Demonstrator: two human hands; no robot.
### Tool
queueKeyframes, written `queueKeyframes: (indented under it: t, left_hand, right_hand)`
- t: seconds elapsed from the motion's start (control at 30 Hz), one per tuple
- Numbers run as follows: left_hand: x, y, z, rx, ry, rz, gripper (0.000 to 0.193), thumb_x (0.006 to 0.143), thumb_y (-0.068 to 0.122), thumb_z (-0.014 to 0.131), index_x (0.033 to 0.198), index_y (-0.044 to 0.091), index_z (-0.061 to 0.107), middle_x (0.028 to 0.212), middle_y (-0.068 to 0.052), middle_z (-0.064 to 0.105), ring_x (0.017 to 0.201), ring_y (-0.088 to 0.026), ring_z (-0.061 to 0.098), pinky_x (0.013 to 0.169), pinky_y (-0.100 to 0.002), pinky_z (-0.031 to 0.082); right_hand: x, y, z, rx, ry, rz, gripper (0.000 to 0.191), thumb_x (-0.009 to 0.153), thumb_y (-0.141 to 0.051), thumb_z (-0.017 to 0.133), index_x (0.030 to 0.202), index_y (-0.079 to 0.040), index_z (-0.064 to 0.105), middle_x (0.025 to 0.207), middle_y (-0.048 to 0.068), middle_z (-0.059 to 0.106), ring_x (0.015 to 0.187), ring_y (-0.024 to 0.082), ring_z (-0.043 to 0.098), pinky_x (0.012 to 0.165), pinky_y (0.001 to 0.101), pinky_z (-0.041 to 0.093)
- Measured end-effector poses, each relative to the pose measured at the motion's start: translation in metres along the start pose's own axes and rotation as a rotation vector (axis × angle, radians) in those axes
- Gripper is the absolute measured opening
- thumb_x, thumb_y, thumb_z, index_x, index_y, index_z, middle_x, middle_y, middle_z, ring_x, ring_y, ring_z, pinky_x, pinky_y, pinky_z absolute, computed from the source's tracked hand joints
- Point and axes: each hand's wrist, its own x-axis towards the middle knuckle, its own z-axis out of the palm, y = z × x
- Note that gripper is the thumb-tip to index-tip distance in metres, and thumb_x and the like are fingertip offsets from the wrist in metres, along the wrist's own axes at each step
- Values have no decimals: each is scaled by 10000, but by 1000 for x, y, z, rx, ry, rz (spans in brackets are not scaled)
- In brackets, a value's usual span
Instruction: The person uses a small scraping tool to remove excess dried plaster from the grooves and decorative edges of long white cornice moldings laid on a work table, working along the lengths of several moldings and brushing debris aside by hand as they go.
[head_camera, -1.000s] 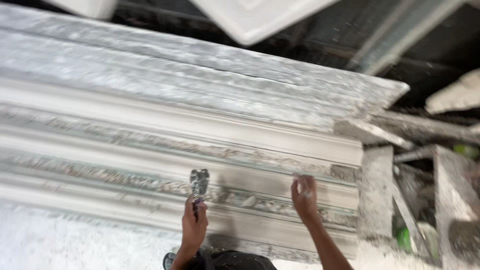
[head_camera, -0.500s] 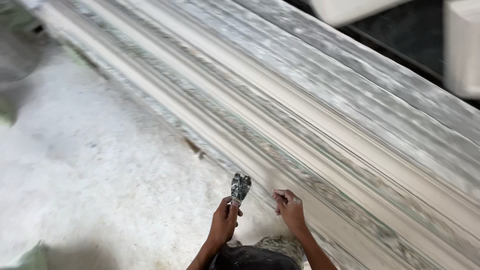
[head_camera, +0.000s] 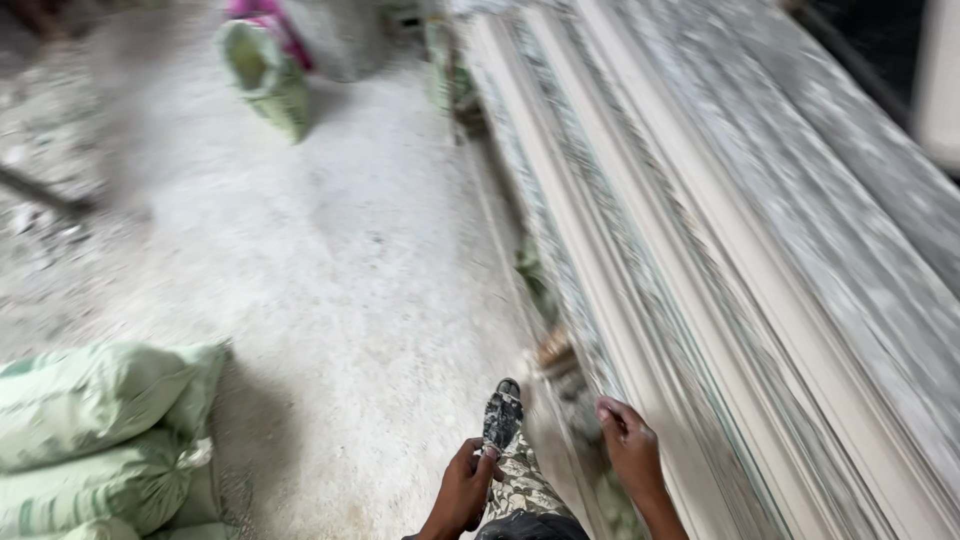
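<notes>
The left hand (head_camera: 462, 492) has its fingers clamped around the handle of a plaster-caked scraper (head_camera: 501, 416), blade pointing up, near the bottom edge. Just beside it, the right hand (head_camera: 630, 448) rests curled fingers on the long white moulding (head_camera: 700, 250). Green sacks (head_camera: 100, 430) lie on the dusty floor (head_camera: 350, 250).

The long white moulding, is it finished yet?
Looks mostly shaped: the long ribbed white plaster moulding shows formed ridges, though grey smears remain. In hand: the left hand grips a plaster-caked scraper tool; the right hand rests on the edge. Cleaning probably remains.
</notes>
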Motion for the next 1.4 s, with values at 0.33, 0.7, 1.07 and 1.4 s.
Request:
queueKeyframes:
  t: [0.33, 0.7, 1.07, 1.4]
  left_hand:
    - [169, 191, -83, -38, 355, 108, 300, 1015, 273, 561, 1200, 40, 603, 775, -86, 708, 553, -123, 571, 510, -301, 476]
    - [353, 265, -132, -55, 355, 172, 323, 971, 327, 646, 1016, 8, 671, 765, -116, 787, 697, -162, 725, 692, -317, 565]
    - [542, 482, -205, 440, 110, 174, 377, 973, 354, 642, 860, 6, 549, 677, -151, 652, 560, -195, 630, 527, -373, 519]
    - [621, 549, -91, 383, -274, 272, 305, 1007, 277, 601, 969, -22, 643, 724, -130, 687, 610, -177, 651, 549, -357, 543]
  right_hand:
    - [272, -109, 137, 4, -479, -339, 341, 938, -289, 645, 1148, -42, 751, 973, 50, 770, 821, 154, 749, 698, 310, 599]
    - [439, -150, 255, -122, -598, -346, 349, 999, -299, 649, 844, -3, 752, 728, 108, 719, 658, 198, 672, 614, 368, 535]
    - [563, -190, 297, -290, -364, 115, 362, 1044, -383, 646, 1011, -36, 743, 670, 108, 660, 576, 222, 607, 588, 436, 533]
    - [617, -239, 268, 121, -256, 259, 798, 882, -225, 614, 1592, -173, 253, 1203, 164, 648, 1016, 286, 681, 868, 409, 564]
